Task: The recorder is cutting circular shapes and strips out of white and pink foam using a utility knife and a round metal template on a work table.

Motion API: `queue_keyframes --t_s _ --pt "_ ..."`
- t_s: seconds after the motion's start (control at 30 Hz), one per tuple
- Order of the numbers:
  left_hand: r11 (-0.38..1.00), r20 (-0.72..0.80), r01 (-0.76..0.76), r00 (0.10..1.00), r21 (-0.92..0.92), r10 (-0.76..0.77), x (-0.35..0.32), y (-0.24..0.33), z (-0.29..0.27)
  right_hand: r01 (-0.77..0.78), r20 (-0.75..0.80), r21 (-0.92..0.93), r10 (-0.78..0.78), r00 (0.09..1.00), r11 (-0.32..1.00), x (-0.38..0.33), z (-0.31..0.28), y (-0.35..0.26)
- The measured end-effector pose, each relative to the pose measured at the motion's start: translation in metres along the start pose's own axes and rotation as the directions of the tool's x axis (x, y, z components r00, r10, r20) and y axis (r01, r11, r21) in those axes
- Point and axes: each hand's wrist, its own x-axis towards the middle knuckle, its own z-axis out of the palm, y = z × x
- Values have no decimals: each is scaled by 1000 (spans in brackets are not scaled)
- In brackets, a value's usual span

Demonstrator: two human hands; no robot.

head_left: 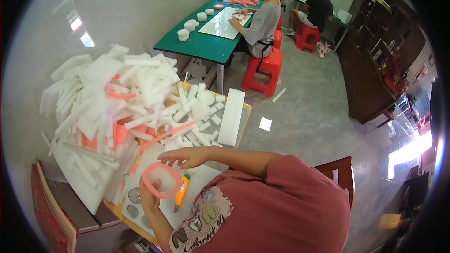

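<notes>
My left hand (151,196) grips the lower left edge of a round white foam disc with a pink foam strip (176,188) around its rim, its thumb lying over the white middle. Just above the far edge is my right hand (186,156), fingers loosely bent and apart; whether a fingertip touches the pink rim I cannot tell. Under the disc lies a white board (200,174). On it, right of the disc, rests an orange utility knife (182,192) with its blade toward me. Round grey metal discs (133,212) lie at the board's left.
A tall heap of white foam offcuts (103,93) with pink strips fills the table's left and far side. A long foam block (231,117) stands at its right edge. Beyond are a green table (187,49) with seated people, a red stool (263,72) and a dark cabinet (363,75).
</notes>
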Motion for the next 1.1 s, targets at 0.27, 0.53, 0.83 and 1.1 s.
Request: queue_keyframes --t_s 0.27,0.53,0.83,1.1 --pt "987 72 53 995 150 -64 13 9 16 1 -49 -13 -2 999 1000 28 -2 -26" --pt "937 69 1 997 350 -27 9 10 9 -89 -70 75 95 993 993 25 -2 -20" --pt "943 -164 -148 965 297 203 -4 -1 20 34 -354 -108 -71 932 994 39 14 -11" --pt "986 -135 -115 986 -121 99 1 1 27 169 -418 303 -28 908 938 29 9 -43"
